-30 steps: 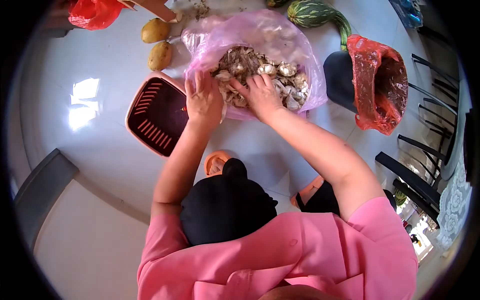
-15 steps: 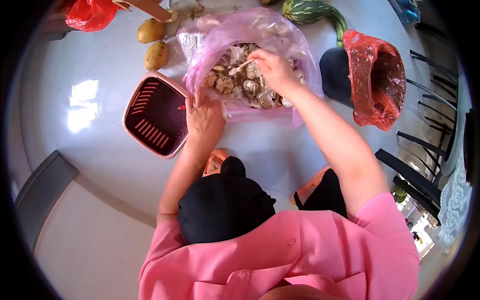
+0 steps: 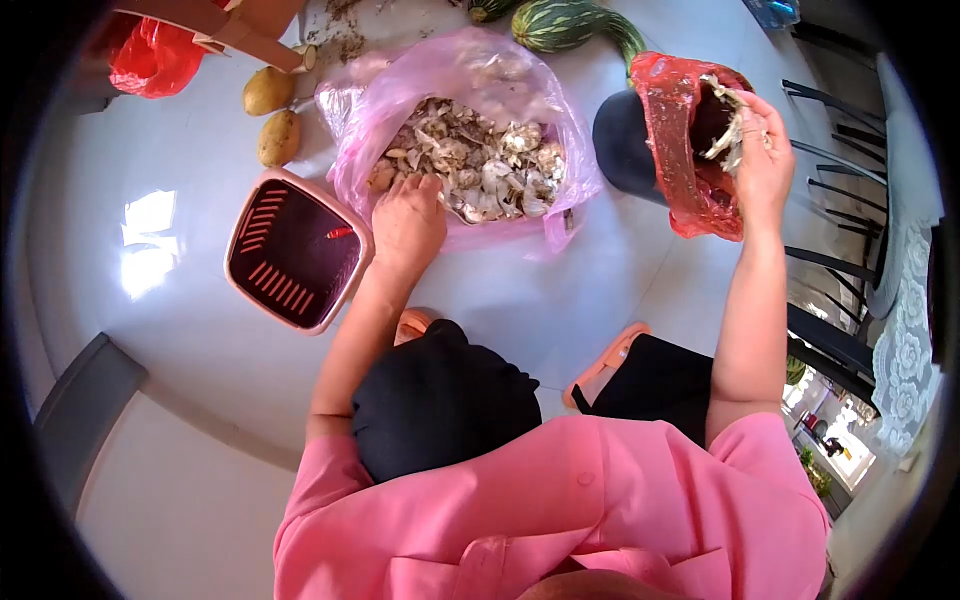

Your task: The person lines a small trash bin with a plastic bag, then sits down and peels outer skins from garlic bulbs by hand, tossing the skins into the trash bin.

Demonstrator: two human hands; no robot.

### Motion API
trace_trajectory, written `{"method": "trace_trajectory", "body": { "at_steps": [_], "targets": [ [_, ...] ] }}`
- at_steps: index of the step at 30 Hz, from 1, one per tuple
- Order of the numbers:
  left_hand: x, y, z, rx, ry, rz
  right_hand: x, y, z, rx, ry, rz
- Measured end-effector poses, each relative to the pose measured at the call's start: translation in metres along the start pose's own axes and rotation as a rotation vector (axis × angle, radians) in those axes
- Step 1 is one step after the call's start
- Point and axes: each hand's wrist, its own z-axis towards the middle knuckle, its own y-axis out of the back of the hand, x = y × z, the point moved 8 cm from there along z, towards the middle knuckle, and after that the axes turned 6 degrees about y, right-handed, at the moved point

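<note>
A pink plastic bag (image 3: 350, 200) lies spread on the floor, its mouth wide around garlic bulbs and loose papery skins (image 3: 480, 160). At the bag's near left rim, my left hand (image 3: 410, 225) bends its fingers down among the garlic; what they grip is hidden. My right hand (image 3: 765, 165) pinches a bunch of dry garlic stalks and skins (image 3: 727, 125) over a red plastic bag (image 3: 672, 150). That red bag lines a dark bin (image 3: 625, 145), and its mouth faces up to the right.
Left of my left hand stands a pink slatted basket (image 3: 300, 250) with a small red item (image 3: 340, 232) inside. Two yellow potatoes (image 3: 268, 92), a green striped squash (image 3: 560, 25) and a cardboard box (image 3: 250, 35) lie beyond. Black chair legs (image 3: 840, 190) crowd the right side.
My right hand has swung right, from the garlic to above the red bag, carrying the dry stalks. My left hand has shifted slightly, its fingers now curled into the garlic.
</note>
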Motion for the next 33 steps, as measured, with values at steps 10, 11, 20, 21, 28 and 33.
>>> {"method": "trace_trajectory", "body": {
  "at_steps": [10, 11, 20, 21, 28, 33],
  "targets": [
    [-0.032, 0.0, 0.0, -0.076, -0.174, -0.016, -0.144, 0.047, 0.0, 0.316, -0.203, -0.811],
    [-0.039, -0.007, -0.007, -0.064, -0.227, -0.071, -0.141, 0.045, 0.001, 0.325, -0.188, -0.83],
    [-0.086, -0.075, -0.059, 0.072, -0.577, 0.301, 0.036, -0.084, -0.06, 0.307, 0.575, -0.361],
    [-0.087, -0.08, -0.058, 0.071, -0.581, 0.297, 0.038, -0.104, -0.075, 0.326, 0.63, -0.47],
    [-0.101, -0.088, -0.065, 0.231, -0.709, 0.082, 0.044, -0.126, -0.084, 0.258, 0.636, -0.774],
    [-0.12, -0.078, -0.086, 0.349, -0.823, -0.222, 0.044, -0.113, -0.092, 0.347, 0.764, -0.476]
  ]
}}
